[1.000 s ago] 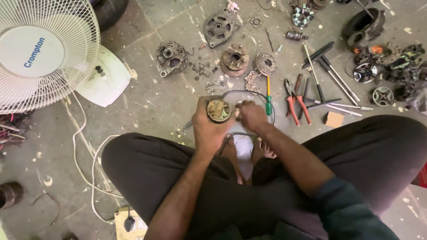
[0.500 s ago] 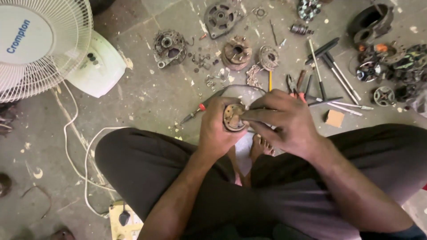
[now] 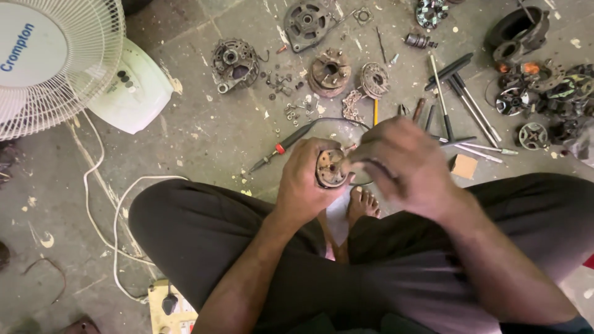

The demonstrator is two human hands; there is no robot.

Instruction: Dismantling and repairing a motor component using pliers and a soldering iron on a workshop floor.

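The left hand [image 3: 306, 182] holds a round rusty motor part [image 3: 332, 168] in a firm grip, above the bare foot [image 3: 362, 204] and the crossed legs. The right hand [image 3: 405, 164] is blurred; its fingertips touch the part's right edge, and whether its grip is clenched cannot be told. A soldering iron [image 3: 286, 145] lies on the floor [image 3: 204, 136] left of the part. Pliers [image 3: 419, 111] and rods [image 3: 461, 96] lie beyond the right hand.

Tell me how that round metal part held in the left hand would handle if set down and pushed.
The round metal part looks like solid, rusty metal, so it is probably stiff and heavy for its size. Its circular shape suggests it could roll if placed on its edge. The left hand wraps it fully, which hints that its grimy surface may be somewhat slippery.
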